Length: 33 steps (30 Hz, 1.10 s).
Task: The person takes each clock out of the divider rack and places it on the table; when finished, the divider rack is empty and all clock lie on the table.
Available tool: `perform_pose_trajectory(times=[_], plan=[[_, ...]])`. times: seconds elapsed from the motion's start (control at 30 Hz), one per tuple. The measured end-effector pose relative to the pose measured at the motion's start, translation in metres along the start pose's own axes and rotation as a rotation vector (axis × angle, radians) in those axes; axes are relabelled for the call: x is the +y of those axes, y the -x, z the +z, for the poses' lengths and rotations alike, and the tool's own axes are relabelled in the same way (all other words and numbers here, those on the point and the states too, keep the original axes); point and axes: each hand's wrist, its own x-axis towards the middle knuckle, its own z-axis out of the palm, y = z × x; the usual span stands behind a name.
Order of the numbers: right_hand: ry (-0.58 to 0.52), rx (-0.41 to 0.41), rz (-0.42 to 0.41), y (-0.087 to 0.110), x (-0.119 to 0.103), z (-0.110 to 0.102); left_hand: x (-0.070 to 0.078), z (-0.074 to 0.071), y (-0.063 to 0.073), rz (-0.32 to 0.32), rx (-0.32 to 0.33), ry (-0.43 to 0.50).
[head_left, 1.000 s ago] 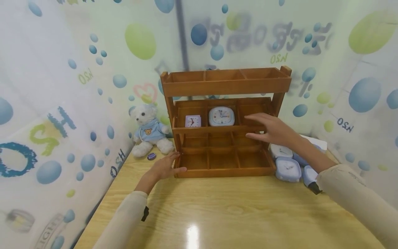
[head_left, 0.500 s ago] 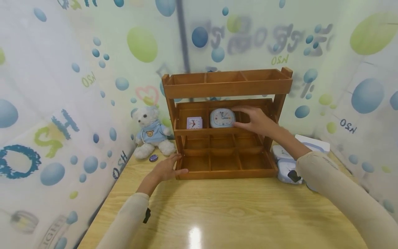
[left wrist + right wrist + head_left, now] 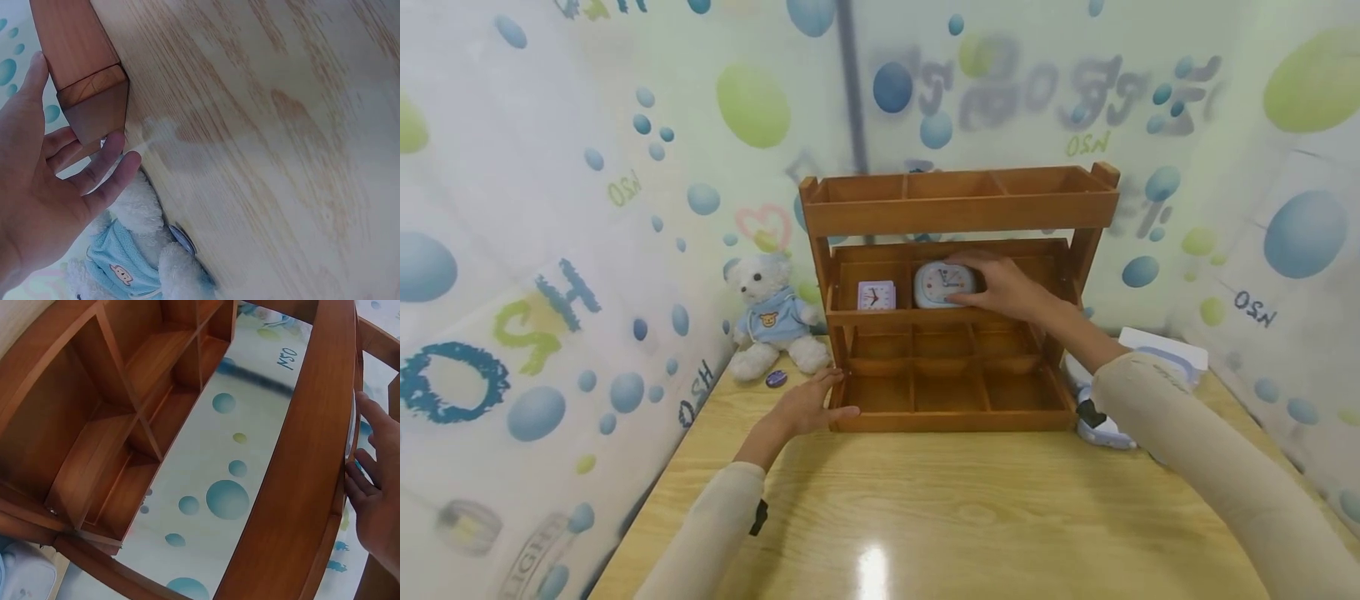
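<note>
A brown wooden tiered shelf [image 3: 955, 422] with divided compartments stands on the table. My right hand [image 3: 1011, 287] grips a pale blue-white clock [image 3: 928, 286] in the middle compartment of its second tier, thumb across the front and fingers over the top. In the right wrist view that hand [image 3: 378, 494] is behind the shelf board, with the clock mostly hidden. A small lilac square clock [image 3: 875, 296] sits in the compartment to the left. At the shelf's lower left corner rests my left hand [image 3: 803, 406], its fingers loosely extended around the wood in the left wrist view.
Left of the shelf sits a white teddy bear [image 3: 770, 321] in a blue hoodie, a small purple oval object [image 3: 777, 379] by its feet. Several pale clocks [image 3: 1105, 435] lie at the right, partly behind my sleeve. A patterned wall covering [image 3: 745, 108] encloses the table.
My right hand has moved left from the right compartment to the pale clock and taken hold of it; the clock now tilts slightly. The left hand has stayed at the shelf corner.
</note>
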Motion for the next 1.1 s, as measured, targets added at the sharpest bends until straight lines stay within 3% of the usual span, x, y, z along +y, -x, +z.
perform_pose_trajectory(times=[0.4, 0.83, 1.1], plan=[[-0.026, -0.049, 0.018, -0.005, 0.005, 0.005, 0.003, 0.002, 0.001, 0.002, 0.003, 0.003], [0.113, -0.163, 0.021, -0.01, 0.003, 0.001, 0.003, 0.001, 0.003, -0.014, -0.004, -0.022], [0.138, -0.171, 0.042, -0.011, 0.004, 0.0, 0.004, 0.0, 0.001, 0.0, 0.001, -0.022]])
